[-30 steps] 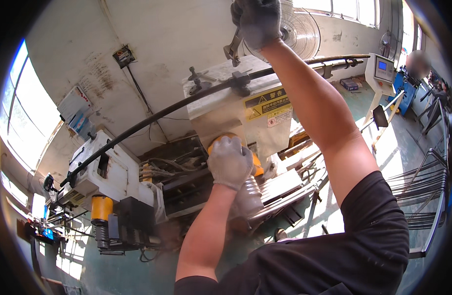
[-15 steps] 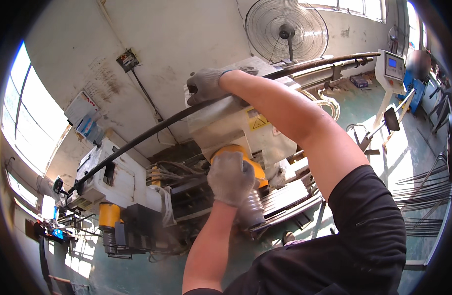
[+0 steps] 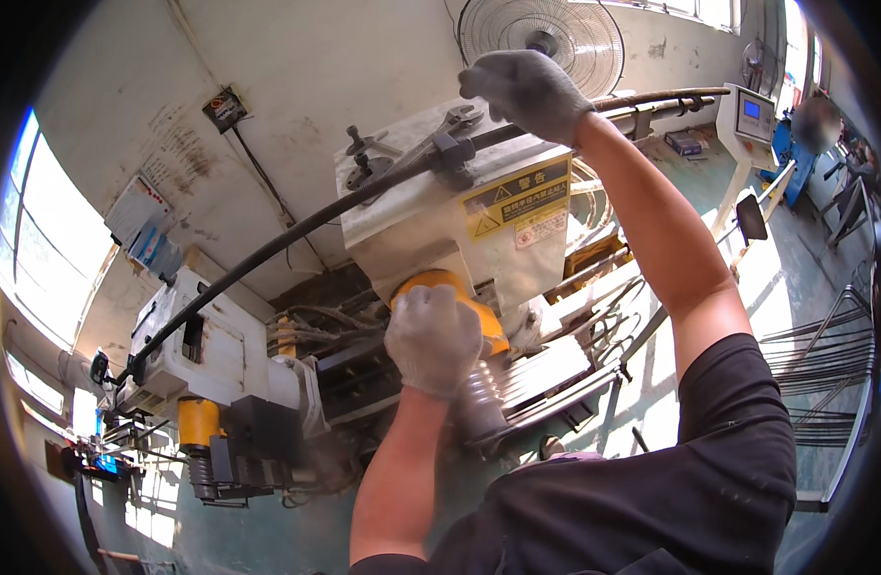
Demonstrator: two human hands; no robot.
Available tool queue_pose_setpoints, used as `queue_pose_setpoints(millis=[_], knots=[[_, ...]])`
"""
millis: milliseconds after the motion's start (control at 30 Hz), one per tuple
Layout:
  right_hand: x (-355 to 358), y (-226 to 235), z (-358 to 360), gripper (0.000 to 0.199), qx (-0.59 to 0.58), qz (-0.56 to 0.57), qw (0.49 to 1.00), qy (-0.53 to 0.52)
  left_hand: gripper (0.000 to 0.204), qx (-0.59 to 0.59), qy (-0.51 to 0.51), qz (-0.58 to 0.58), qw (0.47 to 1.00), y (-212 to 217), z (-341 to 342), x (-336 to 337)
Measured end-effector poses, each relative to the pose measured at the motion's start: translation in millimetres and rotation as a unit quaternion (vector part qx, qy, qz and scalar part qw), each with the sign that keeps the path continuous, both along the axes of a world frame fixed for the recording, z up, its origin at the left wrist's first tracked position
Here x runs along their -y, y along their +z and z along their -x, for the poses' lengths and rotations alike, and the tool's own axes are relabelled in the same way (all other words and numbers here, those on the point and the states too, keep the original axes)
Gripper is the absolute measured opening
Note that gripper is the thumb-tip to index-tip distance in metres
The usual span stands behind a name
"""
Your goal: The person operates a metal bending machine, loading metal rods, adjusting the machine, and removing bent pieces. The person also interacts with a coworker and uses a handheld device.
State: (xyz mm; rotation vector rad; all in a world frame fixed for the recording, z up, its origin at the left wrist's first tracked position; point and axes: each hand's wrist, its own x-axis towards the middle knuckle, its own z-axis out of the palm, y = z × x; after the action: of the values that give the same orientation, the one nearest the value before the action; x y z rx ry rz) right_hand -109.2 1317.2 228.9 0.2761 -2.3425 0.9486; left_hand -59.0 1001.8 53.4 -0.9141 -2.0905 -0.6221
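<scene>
A long black rod (image 3: 297,228), round and dull-surfaced, runs in a curve from the lower left up to the upper right, lying across the top of a pale grey machine housing (image 3: 431,225). The right hand (image 3: 528,91), in a grey knit glove, is curled closed over the rod just past the housing's far top edge. The housing is a boxy, chalky metal block with scuffed paint and a yellow warning label (image 3: 515,196) on its front face. An adjustable wrench (image 3: 438,132) of bare steel lies on its top, touching the rod.

Below the housing a rounded yellow part (image 3: 452,297) sticks out; the left hand (image 3: 433,337), also in a grey knit glove, is wrapped around it. A ribbed metal cylinder (image 3: 486,402) sits under that hand.

A second pale machine (image 3: 210,345) stands to the left, under the rod's lower end. A wire-caged fan (image 3: 541,34) hangs above the right hand. Green floor lies open to the right.
</scene>
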Motion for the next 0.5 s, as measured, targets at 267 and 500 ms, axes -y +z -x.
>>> queue_pose_setpoints(millis=[267,500], knots=[[-16,-14,7,0.053,0.067,0.196,0.976,0.064,0.009,0.034,0.006,0.013,0.999,3,-10,-1],[-17,-53,22,0.045,-0.107,-0.142,0.984,-0.001,0.011,0.003,-0.007,0.011,1.000,6,-14,-13]])
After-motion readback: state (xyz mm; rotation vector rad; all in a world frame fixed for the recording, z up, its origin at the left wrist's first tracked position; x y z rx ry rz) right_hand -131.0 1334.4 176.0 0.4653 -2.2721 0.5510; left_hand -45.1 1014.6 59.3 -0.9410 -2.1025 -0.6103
